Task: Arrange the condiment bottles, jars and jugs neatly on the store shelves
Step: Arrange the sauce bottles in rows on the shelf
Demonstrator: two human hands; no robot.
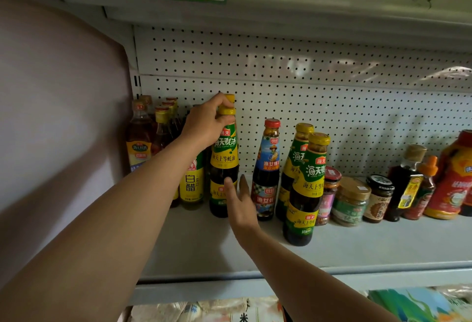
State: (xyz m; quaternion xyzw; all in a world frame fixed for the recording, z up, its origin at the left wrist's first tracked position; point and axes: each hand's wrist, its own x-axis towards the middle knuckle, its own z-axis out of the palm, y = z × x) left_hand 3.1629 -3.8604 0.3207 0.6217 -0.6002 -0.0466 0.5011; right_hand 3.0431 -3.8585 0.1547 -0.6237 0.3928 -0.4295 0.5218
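Both my forearms were bare up to the frame edge, no sleeves or cuffs visible. Left hand (208, 123) and right hand (240, 200): no gloves, rings, watch or wristband seen. Wrists uncovered too. Nails were too small and blurred to tell anything. No clothing showed anywhere else in view.

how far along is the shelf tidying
Done: the bottles at the far left stand packed together. In hand: the left hand grips the neck of an oyster sauce bottle, with the right hand open at its base. Left: the red-capped bottle, the oyster sauce pair and the jars stand unevenly.
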